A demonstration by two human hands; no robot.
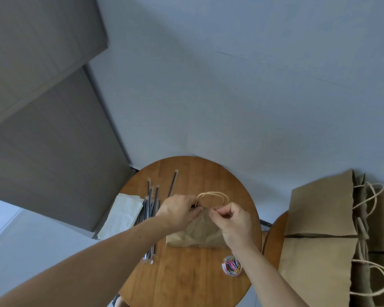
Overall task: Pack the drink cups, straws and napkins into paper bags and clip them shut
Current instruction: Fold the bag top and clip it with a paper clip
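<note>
Your left hand (177, 212) and right hand (233, 220) pinch the crumpled brown paper bag (195, 234) at its top; light, tearable paper, so hold the folded rim.

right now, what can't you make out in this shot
Head view only:
- Inside of the paper bag: hidden by its own brown walls; no cups show.
- What the right hand pinches at the bag's top, a clip or only paper: too small, and its fingers cover it.
- Left hand fingertips: hidden behind the hand itself.
- Straws: partly covered by the left forearm.
- Stacked bags: cut off by the right edge.
</note>
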